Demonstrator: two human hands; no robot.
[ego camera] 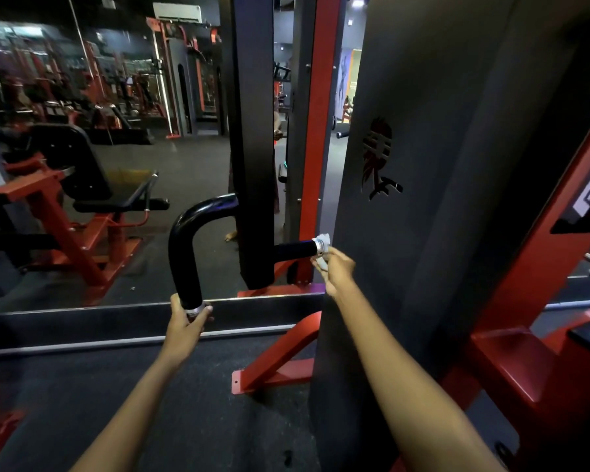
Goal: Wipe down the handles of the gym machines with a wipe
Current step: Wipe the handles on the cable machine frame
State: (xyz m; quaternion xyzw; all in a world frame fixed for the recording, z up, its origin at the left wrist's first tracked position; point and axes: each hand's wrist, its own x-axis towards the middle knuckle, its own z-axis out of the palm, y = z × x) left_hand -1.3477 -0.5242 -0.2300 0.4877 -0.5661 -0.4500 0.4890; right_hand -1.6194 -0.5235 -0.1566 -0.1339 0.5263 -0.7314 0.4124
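A black curved handle (184, 240) bends down from the dark upright of the machine. My left hand (188, 321) grips its lower end at the silver collar (195, 310). A second black handle (293, 249) sticks out to the right, ending in a silver cap (320, 245). My right hand (336, 269) holds a white wipe (324, 240) against that cap, the wipe bunched over and under the end.
A tall dark weight-stack cover (440, 199) stands right beside my right hand. Red frame feet (276, 362) rest on the dark rubber floor. A mirror wall (116, 131) ahead reflects red machines and a black seat (92, 185). A red bench frame (525, 362) stands at the right.
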